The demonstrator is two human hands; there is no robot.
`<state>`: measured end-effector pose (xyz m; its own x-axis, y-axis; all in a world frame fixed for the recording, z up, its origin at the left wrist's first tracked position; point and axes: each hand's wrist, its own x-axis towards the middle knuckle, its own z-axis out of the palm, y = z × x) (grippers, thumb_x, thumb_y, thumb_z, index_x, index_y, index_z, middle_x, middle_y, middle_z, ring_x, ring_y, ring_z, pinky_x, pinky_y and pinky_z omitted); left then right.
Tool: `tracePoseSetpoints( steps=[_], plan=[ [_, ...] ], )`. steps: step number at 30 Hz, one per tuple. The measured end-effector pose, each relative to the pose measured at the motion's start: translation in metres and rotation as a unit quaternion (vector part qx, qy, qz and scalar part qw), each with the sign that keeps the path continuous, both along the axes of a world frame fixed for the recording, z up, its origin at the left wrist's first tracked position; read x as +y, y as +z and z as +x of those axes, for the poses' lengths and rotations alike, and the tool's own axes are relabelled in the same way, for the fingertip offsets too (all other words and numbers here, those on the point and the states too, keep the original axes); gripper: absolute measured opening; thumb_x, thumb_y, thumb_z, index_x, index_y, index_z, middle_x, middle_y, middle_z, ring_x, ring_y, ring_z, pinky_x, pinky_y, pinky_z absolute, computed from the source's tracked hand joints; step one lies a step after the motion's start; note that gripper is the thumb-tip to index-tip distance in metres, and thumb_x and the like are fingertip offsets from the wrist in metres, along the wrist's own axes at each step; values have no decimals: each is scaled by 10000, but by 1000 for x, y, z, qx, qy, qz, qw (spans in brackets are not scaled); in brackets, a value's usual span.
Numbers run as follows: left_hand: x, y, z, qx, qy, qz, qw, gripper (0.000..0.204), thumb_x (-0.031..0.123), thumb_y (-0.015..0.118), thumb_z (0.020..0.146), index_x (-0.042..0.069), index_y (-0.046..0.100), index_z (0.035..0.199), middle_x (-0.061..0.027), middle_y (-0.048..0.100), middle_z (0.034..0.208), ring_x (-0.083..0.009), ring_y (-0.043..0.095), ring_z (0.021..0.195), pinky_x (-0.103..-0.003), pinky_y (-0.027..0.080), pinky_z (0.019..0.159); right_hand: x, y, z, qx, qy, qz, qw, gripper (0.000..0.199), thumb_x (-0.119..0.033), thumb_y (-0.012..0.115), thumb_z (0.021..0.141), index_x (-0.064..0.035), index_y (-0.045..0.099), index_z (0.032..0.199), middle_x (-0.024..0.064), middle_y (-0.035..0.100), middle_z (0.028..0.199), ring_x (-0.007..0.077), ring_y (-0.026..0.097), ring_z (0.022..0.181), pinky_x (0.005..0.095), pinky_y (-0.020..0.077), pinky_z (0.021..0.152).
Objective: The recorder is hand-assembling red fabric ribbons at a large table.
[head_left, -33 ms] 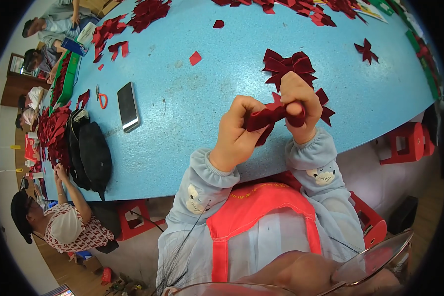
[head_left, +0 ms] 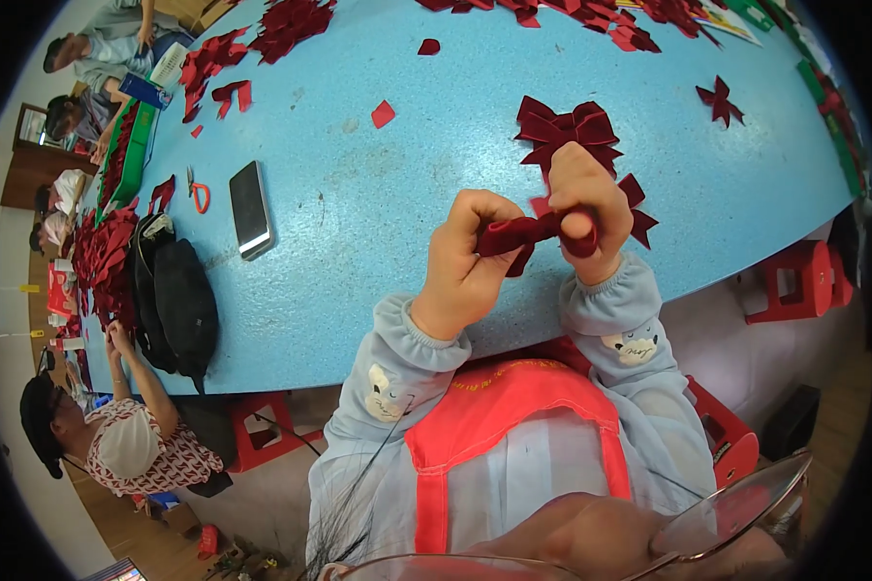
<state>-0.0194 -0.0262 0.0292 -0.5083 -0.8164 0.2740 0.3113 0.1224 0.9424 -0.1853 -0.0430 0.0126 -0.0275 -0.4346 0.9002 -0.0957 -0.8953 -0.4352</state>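
A dark red velvet ribbon bow (head_left: 515,233) is stretched between my two hands above the blue table. My left hand (head_left: 463,261) is closed, pinching the bow's left loop between thumb and fingers. Around the right loop my right hand (head_left: 591,203) is closed too, with a fingertip poking through the loop. Just beyond my right hand lie finished-looking velvet bows (head_left: 570,131), stacked or side by side; I cannot tell which. Another bow's tails (head_left: 639,208) show to the right of that hand, partly hidden by it.
On the blue table (head_left: 358,261) lie a phone (head_left: 250,210), orange-handled scissors (head_left: 199,194), a black pouch (head_left: 186,305) and heaps of red ribbon pieces (head_left: 107,257). A single bow (head_left: 720,102) lies at right. A co-worker (head_left: 131,436) sits at left. Red stools (head_left: 794,281) stand by the edge.
The bow between my hands has shifted slightly, its left loop now rounder and its lower tail less visible. Both hands stay almost in place, still gripping it.
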Motion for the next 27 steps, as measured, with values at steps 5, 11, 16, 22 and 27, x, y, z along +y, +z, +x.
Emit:
tracePoseSetpoints(
  steps=[5, 11, 16, 22, 27],
  plan=[
    [2, 11, -6, -41, 70, -55, 995, 249, -75, 521, 790, 33, 492, 1012, -42, 541, 769, -104, 516, 635, -236, 428, 569, 5, 14, -2, 118, -70, -76, 988, 326, -364, 523, 876, -39, 514, 858, 44, 468, 729, 186, 426, 613, 336, 352, 561],
    [10, -1, -11, -26, 92, -224, 970, 279, -45, 587, 722, 43, 506, 974, -86, 552, 783, -211, 544, 610, -283, 440, 551, 12, 13, -8, 108, -175, -120, 971, 341, -379, 584, 838, -52, 507, 777, 27, 445, 668, 189, 443, 576, 318, 342, 503],
    [8, -7, -9, -53, 106, -360, 926, 319, 17, 623, 657, 59, 507, 951, -97, 555, 787, -253, 539, 597, -303, 428, 511, 23, 7, -5, 136, -245, -72, 957, 363, -392, 529, 869, -63, 461, 729, 30, 417, 653, 185, 417, 544, 323, 325, 488],
    [9, -13, -14, -67, 160, -424, 889, 386, 75, 613, 584, 69, 493, 951, -84, 553, 771, -224, 530, 562, -313, 399, 450, 24, 2, -5, 121, -275, -82, 950, 341, -371, 488, 897, -66, 455, 747, 32, 410, 657, 183, 402, 542, 327, 321, 496],
    [11, -10, -18, -67, 142, -437, 885, 365, 61, 588, 593, 64, 494, 946, -84, 551, 764, -213, 520, 537, -304, 381, 420, 26, 6, -7, 105, -274, -70, 953, 295, -319, 453, 921, -76, 428, 756, 25, 392, 672, 170, 371, 567, 317, 332, 535]
  ],
)
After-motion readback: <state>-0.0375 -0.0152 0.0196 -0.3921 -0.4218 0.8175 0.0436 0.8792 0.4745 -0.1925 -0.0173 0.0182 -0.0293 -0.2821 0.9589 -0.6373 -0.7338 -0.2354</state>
